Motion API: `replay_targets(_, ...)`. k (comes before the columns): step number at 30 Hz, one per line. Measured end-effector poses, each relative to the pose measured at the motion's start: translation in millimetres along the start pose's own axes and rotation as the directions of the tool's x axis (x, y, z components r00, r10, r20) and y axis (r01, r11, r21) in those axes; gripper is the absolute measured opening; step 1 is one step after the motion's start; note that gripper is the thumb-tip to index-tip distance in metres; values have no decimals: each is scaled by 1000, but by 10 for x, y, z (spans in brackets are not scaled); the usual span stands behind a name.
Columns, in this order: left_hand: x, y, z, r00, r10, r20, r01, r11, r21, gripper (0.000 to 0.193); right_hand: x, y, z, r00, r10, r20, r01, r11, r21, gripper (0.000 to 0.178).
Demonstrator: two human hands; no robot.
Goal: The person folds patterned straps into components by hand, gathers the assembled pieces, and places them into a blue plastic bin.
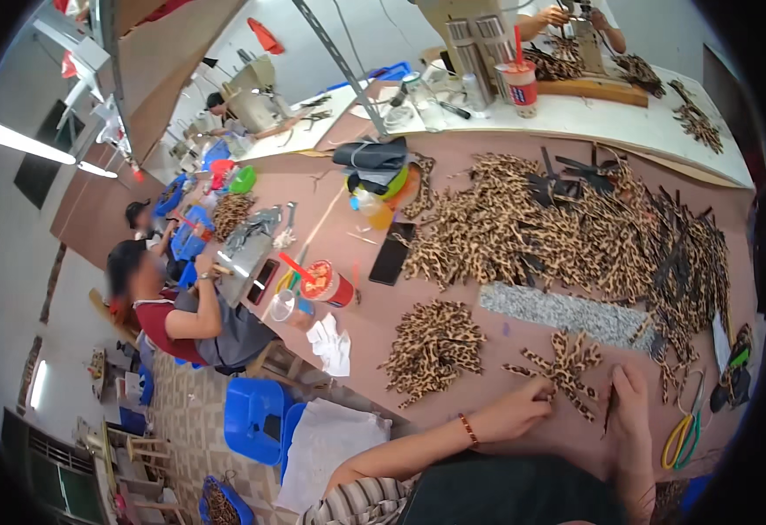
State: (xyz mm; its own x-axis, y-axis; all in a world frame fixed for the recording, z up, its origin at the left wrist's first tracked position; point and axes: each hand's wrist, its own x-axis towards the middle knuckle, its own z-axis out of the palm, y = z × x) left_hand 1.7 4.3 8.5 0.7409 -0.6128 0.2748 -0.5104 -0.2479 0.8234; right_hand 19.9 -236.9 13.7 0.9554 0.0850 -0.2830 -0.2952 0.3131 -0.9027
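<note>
A small fan of leopard-print strips, flat and narrow with tan ground and dark spots, lies spread like spokes on the pinkish-brown table, near its front edge and just ahead of the person. The left hand, with a beaded bracelet at the wrist, rests on the table with its fingertips curled against the lower left end of that fan, touching a strip. The right hand stands on its edge just right of the fan, fingers pressed together around a thin dark strip that hangs down from them. To the left lies a rounded heap of the same strips, apart from the fan. Behind, a long grey speckled band lies flat, and beyond it a wide tangled mass of leopard and black strips covers much of the tabletop. Yellow-and-green-handled scissors lie to the right of the right hand, near the table edge. Farther left stand a red cup with a straw, a clear plastic cup, a crumpled white tissue and a black phone lying flat. At the far end, on a white table, a tall cup with a red printed band and a red straw stands upright. A seated person works along the table's left side, above blue plastic stools.
</note>
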Motion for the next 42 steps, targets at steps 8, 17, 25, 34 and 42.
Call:
replay_targets(8, -110, -17, -99, 995, -103, 10, 98, 967, 237, 33, 514, -191, 572, 899, 318, 302, -433, 757, 490, 22)
replay_targets(17, 108, -16, -208, 979, -185, 83, 171, 973, 155, 38, 384, -77, 306, 901, 290, 322, -404, 830, 384, 27)
replay_targets(25, 93, -115, -79, 997, -74, -19, 76, 961, 264, 32, 175, -293, 337, 918, 332, 215, -392, 843, 369, 35)
replay_targets(34, 224, -64, -131, 967, -229, -111, 249, 942, 223, 26, -29, -142, 150, 958, 217, 188, -252, 949, 189, 31)
replay_targets(42, 204, -90, -85, 976, 4, -217, 95, 892, 443, 28, -42, -38, 117, 972, 183, 151, -186, 982, 9, 20)
